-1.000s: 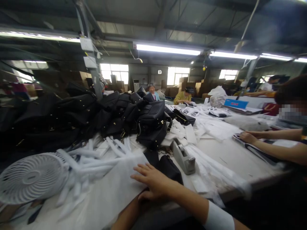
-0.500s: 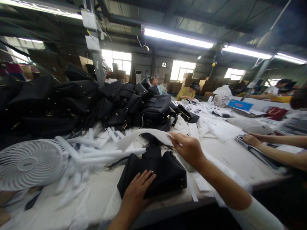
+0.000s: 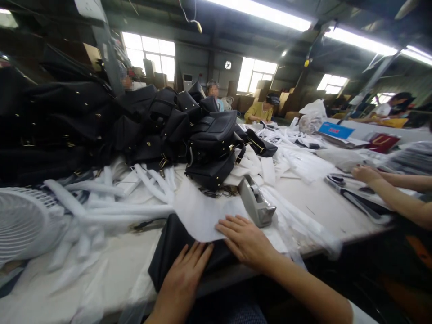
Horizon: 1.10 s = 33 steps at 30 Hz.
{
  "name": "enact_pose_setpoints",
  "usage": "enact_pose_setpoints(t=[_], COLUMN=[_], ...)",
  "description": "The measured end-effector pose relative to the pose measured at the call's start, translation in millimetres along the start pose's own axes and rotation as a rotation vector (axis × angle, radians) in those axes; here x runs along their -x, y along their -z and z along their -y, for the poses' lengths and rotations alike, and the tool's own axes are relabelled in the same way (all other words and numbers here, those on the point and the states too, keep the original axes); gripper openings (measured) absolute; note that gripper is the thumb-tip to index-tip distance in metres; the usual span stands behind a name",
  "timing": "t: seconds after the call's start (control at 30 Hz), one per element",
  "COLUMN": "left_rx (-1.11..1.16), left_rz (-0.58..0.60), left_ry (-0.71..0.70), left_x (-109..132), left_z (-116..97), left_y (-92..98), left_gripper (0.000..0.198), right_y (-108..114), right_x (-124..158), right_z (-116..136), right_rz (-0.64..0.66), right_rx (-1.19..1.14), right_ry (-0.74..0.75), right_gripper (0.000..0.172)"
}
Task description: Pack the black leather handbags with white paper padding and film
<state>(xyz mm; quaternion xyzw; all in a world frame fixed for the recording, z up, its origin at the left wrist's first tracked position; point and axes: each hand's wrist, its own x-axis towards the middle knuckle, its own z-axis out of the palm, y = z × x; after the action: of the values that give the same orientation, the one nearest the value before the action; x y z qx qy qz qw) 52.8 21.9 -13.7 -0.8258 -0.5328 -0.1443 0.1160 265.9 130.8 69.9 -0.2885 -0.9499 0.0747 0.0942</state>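
Observation:
A black bag (image 3: 167, 252) lies flat at the near edge of the table. A white sheet (image 3: 202, 211) is folded down over its far half. My left hand (image 3: 184, 274) rests flat on the bag, fingers stretched out. My right hand (image 3: 248, 240) lies flat beside it, fingers spread, pressing on the edge of the white sheet and the bag.
A grey tape dispenser (image 3: 256, 202) stands just beyond my right hand. A big pile of black bags (image 3: 141, 130) fills the left and middle of the table, with white rolled sheets (image 3: 111, 202) below it. A white fan (image 3: 23, 222) is at far left. Another person's hand (image 3: 366, 173) works at right.
My right hand had lifted the white sheet above the bag; now it has laid the sheet down and presses flat on it. My left hand stays on the bag.

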Motion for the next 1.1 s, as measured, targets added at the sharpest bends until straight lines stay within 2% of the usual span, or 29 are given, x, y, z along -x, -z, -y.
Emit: enact_pose_setpoints(t=[0.07,0.13,0.2,0.3,0.43,0.57,0.63,0.83,1.0,1.1], left_rx=[0.010,0.041,0.084,0.100,0.042,0.084,0.082,-0.034,-0.075,-0.046], left_rz=[0.009,0.012,0.026,0.070,0.145,0.241,0.247,0.182,0.162,0.172], left_ry=[-0.030,-0.067,-0.075,-0.046,-0.133,-0.130,-0.115,-0.100,-0.062,-0.029], left_x=[-2,-3,-3,-3,-4,-5,-3,18,24,21], left_z=[10,19,25,28,31,34,32,13,0,-2], left_y=[1.6,3.2,4.4,5.8,12.8,21.7,22.9,24.4,24.6,21.7], left_gripper=[0.075,0.074,0.073,0.074,0.083,0.096,0.097,0.093,0.075,0.075], right_y=[-3,-3,-2,-4,-18,-36,-43,-54,-52,-47], right_x=[-1,0,4,13,20,26,30,55,67,61], right_z=[-5,-10,-16,-29,-43,-45,-44,-31,-23,-24], right_rz=[-0.029,-0.004,0.079,0.183,0.166,0.138,0.120,0.101,0.057,0.026], right_rx=[-0.029,-0.079,-0.140,-0.148,-0.048,-0.076,-0.102,-0.140,-0.207,-0.209], right_ry=[-0.052,-0.055,0.008,0.137,0.198,0.175,0.143,0.124,0.098,0.035], right_gripper=[0.041,0.041,0.045,0.063,0.059,0.074,0.080,0.076,0.071,0.065])
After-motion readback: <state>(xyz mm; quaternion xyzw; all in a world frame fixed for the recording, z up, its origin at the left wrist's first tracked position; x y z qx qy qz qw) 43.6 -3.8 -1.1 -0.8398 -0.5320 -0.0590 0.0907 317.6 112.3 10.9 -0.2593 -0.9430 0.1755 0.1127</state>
